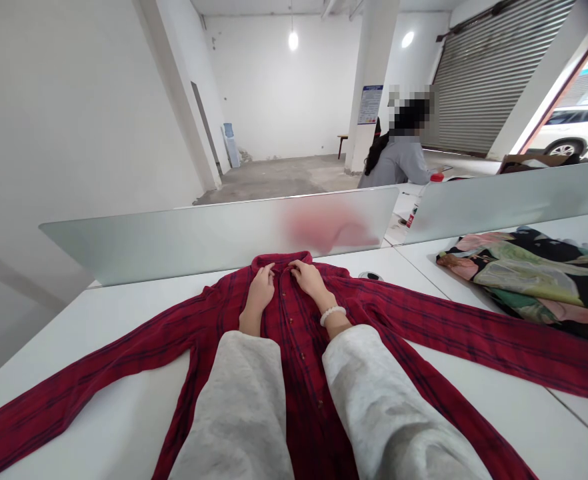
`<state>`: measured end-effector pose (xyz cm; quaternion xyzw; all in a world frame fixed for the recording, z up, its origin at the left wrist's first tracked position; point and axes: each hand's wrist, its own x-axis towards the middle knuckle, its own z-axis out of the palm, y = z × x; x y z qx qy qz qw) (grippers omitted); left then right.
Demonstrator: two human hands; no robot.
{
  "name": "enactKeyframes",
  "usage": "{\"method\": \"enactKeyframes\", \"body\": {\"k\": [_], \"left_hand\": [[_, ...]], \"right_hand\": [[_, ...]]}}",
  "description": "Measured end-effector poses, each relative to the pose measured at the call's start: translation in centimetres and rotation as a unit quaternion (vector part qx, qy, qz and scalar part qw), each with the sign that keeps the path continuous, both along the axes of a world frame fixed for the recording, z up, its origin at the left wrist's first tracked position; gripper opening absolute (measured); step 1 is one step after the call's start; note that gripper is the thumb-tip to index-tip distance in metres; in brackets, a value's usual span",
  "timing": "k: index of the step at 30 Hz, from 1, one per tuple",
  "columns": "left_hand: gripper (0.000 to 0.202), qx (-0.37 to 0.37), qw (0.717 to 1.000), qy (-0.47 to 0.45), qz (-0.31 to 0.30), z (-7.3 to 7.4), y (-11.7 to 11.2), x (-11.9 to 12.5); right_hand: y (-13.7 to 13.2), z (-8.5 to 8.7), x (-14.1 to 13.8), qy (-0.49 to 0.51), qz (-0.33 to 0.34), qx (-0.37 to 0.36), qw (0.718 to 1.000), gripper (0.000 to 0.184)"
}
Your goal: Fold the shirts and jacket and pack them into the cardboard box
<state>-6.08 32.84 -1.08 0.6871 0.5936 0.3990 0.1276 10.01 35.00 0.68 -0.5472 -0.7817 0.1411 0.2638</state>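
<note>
A red plaid shirt (294, 360) lies front side up on the white table (139, 407), its sleeves spread out to both sides. Small buttons run down its middle placket. My left hand (261, 291) is at the left side of the collar (284, 259), its bent fingers closed on the cloth by the neck opening. Opposite it, my right hand (311, 281) pinches the right collar edge near the top of the placket. A pale beaded bracelet is on my right wrist. The lower shirt is partly hidden under my grey sleeves.
A frosted divider (194, 233) stands along the table's far edge, just behind the collar. Folded floral fabric (534, 273) lies at the right. A small round object (371, 276) sits behind the right shoulder. Beyond the divider a person (399, 157) sits near a red-capped bottle (414, 212).
</note>
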Motion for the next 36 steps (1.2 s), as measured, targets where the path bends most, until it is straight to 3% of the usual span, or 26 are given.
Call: {"method": "enactKeyframes", "body": {"k": [7,11,17,23,25,31,36], "left_hand": [[0.015,-0.026,0.994,0.0,0.102,0.5,-1.0,-0.3],[0.019,-0.007,0.99,-0.058,0.131,1.2,-0.8,-0.9],[0.03,0.037,0.989,-0.127,0.059,2.1,0.0,-0.7],[0.029,0.017,0.996,-0.082,-0.044,1.2,-0.3,0.6],[0.029,0.023,0.997,-0.063,-0.027,1.0,-0.3,0.6],[0.03,0.067,0.991,0.0,0.115,1.0,-0.2,-0.6],[0.033,0.05,0.987,0.059,0.14,0.9,-0.8,-0.4]], "right_hand": [[0.3,-0.4,-0.3,0.012,0.048,0.012,0.999,0.041],[0.3,-0.4,-0.3,-0.012,0.073,0.019,0.997,0.041],[-0.3,-0.7,-0.4,-0.09,0.105,0.001,0.99,0.042],[-0.4,-0.8,-0.5,-0.12,0.106,-0.011,0.987,0.043],[-0.3,-0.8,-0.5,-0.12,0.103,-0.012,0.987,0.042],[-0.2,-0.8,-0.5,-0.111,0.099,-0.019,0.989,0.034],[-0.2,-0.7,-0.6,-0.105,0.095,-0.024,0.99,0.029]]}}
